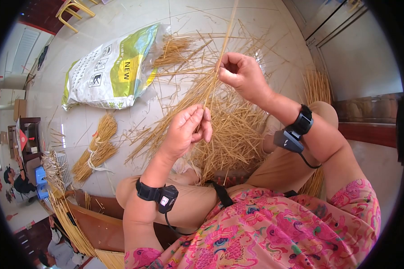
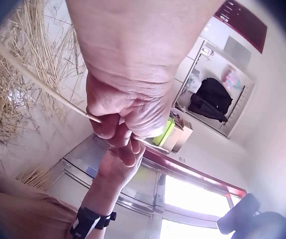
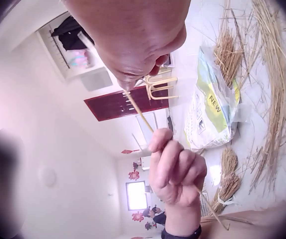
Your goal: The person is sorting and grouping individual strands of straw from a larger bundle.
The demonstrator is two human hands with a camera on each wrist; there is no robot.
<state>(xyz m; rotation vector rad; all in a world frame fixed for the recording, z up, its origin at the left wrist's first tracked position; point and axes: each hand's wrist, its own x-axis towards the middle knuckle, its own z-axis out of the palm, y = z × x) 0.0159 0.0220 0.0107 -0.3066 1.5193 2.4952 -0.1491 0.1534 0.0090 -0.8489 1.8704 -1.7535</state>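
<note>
A thin straw stalk runs between the two hands, raised over the loose straw. My left hand pinches it between thumb and fingers; in the right wrist view the left hand has its fingers curled round it, and the stalk's end sticks out below. Higher and to the right, my right hand pinches the stalk with thumb and forefinger, and a length extends upward past it. In the left wrist view the stalk passes through the left hand, with the right hand beyond.
A white and green bag lies on the tiled floor at the upper left, straw poking from its mouth. Below it is a tied straw bundle. More straw stands by the metal door. Yellow stool legs show at the top left.
</note>
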